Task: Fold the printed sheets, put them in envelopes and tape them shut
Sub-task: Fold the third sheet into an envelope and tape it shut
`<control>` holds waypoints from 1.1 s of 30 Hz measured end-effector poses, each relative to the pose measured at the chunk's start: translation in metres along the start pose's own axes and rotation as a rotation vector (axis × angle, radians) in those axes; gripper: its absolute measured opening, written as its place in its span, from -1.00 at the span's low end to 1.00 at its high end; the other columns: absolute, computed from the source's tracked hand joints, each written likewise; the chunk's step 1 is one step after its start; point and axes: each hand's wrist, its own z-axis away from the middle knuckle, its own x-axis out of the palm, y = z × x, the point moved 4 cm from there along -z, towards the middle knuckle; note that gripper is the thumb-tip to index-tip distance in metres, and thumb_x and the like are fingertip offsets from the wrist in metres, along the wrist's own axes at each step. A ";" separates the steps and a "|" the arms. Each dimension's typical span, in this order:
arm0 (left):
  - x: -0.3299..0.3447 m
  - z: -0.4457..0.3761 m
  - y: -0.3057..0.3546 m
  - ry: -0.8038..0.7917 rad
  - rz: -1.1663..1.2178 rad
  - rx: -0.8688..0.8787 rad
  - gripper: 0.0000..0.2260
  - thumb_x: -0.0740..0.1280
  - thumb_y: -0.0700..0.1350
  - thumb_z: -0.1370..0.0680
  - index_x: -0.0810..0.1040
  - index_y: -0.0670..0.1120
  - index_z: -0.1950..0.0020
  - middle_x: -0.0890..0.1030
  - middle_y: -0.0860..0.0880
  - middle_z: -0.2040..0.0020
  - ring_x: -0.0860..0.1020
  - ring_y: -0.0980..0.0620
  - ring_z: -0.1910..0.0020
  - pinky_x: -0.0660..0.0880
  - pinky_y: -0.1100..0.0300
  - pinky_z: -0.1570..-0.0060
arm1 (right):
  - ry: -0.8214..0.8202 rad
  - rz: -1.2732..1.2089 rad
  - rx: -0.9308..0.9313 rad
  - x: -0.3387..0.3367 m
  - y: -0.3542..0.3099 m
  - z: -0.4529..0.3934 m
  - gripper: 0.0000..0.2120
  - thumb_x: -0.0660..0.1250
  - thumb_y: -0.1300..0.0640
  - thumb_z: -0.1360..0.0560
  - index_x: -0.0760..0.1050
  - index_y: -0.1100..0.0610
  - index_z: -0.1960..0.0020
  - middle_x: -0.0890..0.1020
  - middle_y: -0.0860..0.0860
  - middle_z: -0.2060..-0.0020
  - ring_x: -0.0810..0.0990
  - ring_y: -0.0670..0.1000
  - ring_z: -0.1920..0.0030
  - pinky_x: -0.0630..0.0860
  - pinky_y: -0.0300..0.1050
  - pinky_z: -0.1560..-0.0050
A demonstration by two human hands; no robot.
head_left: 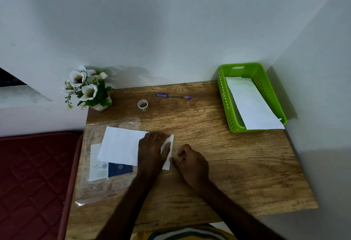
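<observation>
Sealing or stuffing step, by the look: left hand (152, 148) lay flat, fingers straight, pinning the white envelope (121, 145) near the surface's (237, 163) left edge, right hand (191, 162) curled at its flap end, contents unclear; tape roll (142, 105) likely needed next.

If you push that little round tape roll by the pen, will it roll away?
Probably not far: the small round tape roll seems to lie flat on its side on the wooden table, so a push would likely slide it. It looks light, so it should move easily. Tipped onto its rim, it might roll.
</observation>
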 end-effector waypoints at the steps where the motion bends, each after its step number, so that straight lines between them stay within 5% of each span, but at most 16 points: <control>1: 0.000 -0.011 0.000 -0.025 -0.026 0.008 -0.66 0.48 0.00 -0.54 0.63 -0.09 -0.27 0.64 -0.11 -0.24 0.55 -0.15 -0.26 0.45 -0.07 -0.28 | -0.002 0.001 -0.003 -0.001 0.000 -0.001 -0.76 0.42 -0.22 -0.46 0.40 -0.15 0.09 0.57 -0.18 0.27 0.54 -0.18 0.23 0.38 -0.22 0.26; 7: 0.003 -0.054 -0.013 -0.229 -0.140 0.079 -0.69 0.37 0.22 -0.55 0.61 0.04 -0.13 0.62 0.04 -0.14 0.48 -0.08 -0.23 0.34 -0.09 -0.23 | -0.024 0.052 0.001 0.007 0.002 -0.005 -0.73 0.42 -0.19 -0.46 0.35 -0.14 0.08 0.51 -0.18 0.30 0.53 -0.13 0.22 0.41 -0.16 0.21; 14: 0.003 -0.065 -0.019 -0.424 0.008 0.041 -0.79 0.36 0.22 -0.57 0.64 0.13 -0.06 0.59 0.13 -0.14 0.41 -0.01 -0.27 0.27 -0.06 -0.22 | -0.040 0.058 0.020 0.008 0.002 -0.007 -0.74 0.42 -0.18 -0.47 0.36 -0.14 0.06 0.52 -0.19 0.26 0.54 -0.12 0.20 0.39 -0.17 0.18; 21: -0.004 -0.062 -0.015 -0.438 0.149 0.015 -0.83 0.34 0.14 -0.61 0.68 0.12 -0.03 0.63 0.20 -0.06 0.45 0.04 -0.17 0.30 -0.04 -0.20 | -0.154 -0.348 -0.057 -0.012 -0.007 -0.033 -0.68 0.28 -0.19 -0.61 0.63 -0.08 -0.24 0.71 -0.15 -0.09 0.63 -0.15 -0.07 0.56 -0.09 -0.16; 27: -0.013 -0.070 -0.009 -0.418 0.274 0.034 -0.83 0.38 0.09 -0.60 0.73 0.07 0.00 0.69 0.19 0.00 0.57 0.14 -0.03 0.49 0.00 -0.13 | -0.219 -0.420 -0.096 -0.009 -0.015 -0.037 -0.75 0.34 -0.05 -0.63 0.71 0.09 0.00 0.73 -0.04 0.16 0.68 -0.05 0.12 0.62 0.03 -0.03; 33: -0.032 -0.084 -0.009 -0.268 0.341 -0.009 -0.82 0.42 0.04 -0.58 0.74 -0.03 -0.03 0.73 0.08 0.05 0.56 0.33 0.16 0.40 0.44 0.11 | -0.263 -0.378 -0.107 -0.005 -0.006 -0.012 -0.74 0.34 -0.05 -0.62 0.70 0.09 0.03 0.69 -0.04 0.17 0.64 -0.09 0.13 0.62 0.01 -0.04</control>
